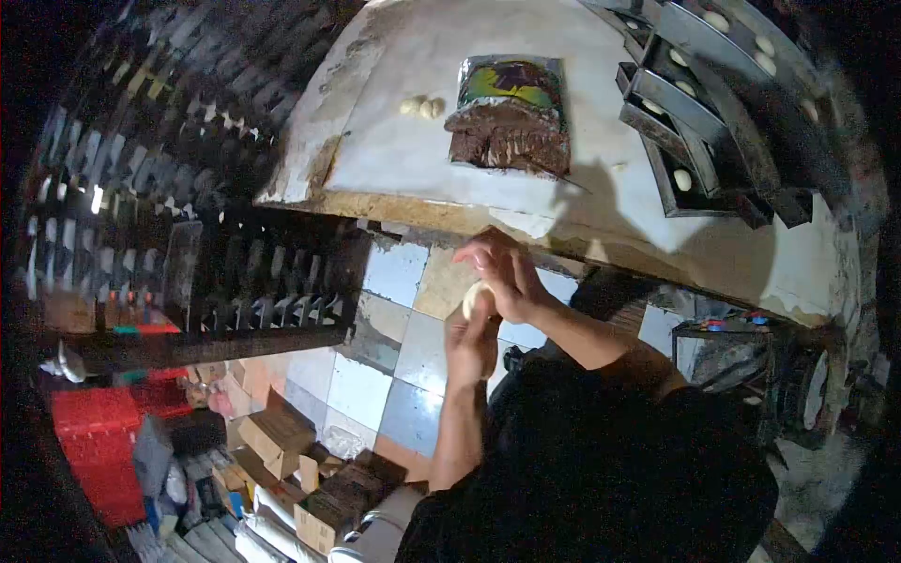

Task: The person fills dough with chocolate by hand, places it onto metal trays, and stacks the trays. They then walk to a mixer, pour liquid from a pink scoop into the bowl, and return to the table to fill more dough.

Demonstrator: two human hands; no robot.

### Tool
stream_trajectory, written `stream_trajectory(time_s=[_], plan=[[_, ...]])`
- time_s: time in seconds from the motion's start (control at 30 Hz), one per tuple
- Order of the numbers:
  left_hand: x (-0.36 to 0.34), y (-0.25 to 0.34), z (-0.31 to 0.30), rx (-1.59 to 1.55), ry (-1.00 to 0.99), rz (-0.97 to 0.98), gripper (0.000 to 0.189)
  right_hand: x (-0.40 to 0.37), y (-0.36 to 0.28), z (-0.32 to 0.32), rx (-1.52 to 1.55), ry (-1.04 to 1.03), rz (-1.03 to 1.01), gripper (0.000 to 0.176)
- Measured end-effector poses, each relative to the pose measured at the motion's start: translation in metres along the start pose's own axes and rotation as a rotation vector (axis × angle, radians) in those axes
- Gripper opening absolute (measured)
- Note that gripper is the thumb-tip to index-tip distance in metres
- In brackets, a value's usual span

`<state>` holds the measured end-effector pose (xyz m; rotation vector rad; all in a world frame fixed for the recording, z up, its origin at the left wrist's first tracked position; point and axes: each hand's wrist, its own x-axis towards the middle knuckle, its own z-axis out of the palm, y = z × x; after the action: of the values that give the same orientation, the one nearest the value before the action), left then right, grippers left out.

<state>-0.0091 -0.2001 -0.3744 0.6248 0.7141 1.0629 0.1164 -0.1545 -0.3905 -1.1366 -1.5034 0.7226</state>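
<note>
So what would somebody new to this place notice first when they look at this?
Probably the torn-open packet near the middle of the pale table, its dark brown filling exposed. Then the left hand and right hand around a pale, dough-like ball just off the table's near edge. The bright red crate at lower left also stands out.

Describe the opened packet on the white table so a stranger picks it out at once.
Find the big white table beyond the person's hands. Near its front edge, between a few small pale dough balls and the stacked dark metal trays, lies the packet. It alone has a purple, green and yellow printed wrapper, with a dark brown mass showing at the end nearer the person.
</note>
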Motion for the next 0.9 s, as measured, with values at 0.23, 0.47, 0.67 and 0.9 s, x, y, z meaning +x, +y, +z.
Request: stream_trajectory(time_s=[0.23, 0.47, 0.67, 0.9], plan=[[0.006, 0.028, -0.04, -0.271, -0.109, -0.217, 0.042, 0.015, 0.144, -0.078, -0.535, 0.198, 0.474, 0.01], [0.07, 0.046, -0.05, -0.171, -0.049, -0.095, 0.059, 0.044, 0.182, -0.14, -1.156, -0.113, 0.258, 0.041], [0.122, 0.069, -0.059, -0.136, 0.208, 0.009, 0.061, 0.091, 0.151, -0.114, -0.969, -0.338, 0.336, 0.046], [0.19, 0.063, -0.031, -0.227, 0.203, 0.054, 0.058, 0.132, 0.176, -0.115, -0.92, -0.318, 0.102, 0.041]])
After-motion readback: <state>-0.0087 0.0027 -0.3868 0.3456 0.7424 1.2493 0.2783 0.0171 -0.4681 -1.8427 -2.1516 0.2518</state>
